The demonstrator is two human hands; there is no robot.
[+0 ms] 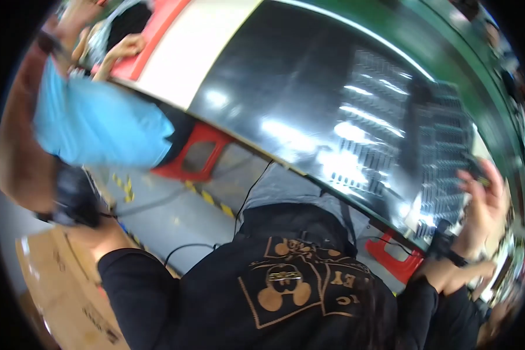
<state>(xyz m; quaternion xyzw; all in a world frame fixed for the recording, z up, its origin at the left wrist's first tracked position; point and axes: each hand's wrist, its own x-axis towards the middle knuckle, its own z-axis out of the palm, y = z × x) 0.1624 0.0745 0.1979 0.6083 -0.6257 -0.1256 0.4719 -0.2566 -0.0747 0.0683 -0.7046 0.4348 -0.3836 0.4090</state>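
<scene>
At the right edge of the table, my right hand [485, 195] is raised with its fingers bent around a small dark object [477, 169]. What kind of object it is does not show clearly. A black strap with a device [443, 242] sits on that wrist. Below and left of the hand lie dark sheets [373, 116] with rows of slots, glossy under the lights. My left hand [90, 227] is out to the far left, away from the table. Motion smears it, and a black wrist device [74, 195] covers much of it, so its fingers cannot be made out.
A co-worker in a light blue shirt [102, 119] sits at the left on a red stool [198, 153]. Cardboard boxes [70, 291] stand at lower left. A green surface [449, 44] runs beyond the table. Another red stool [394, 259] is under the right side; cables [192, 246] cross the floor.
</scene>
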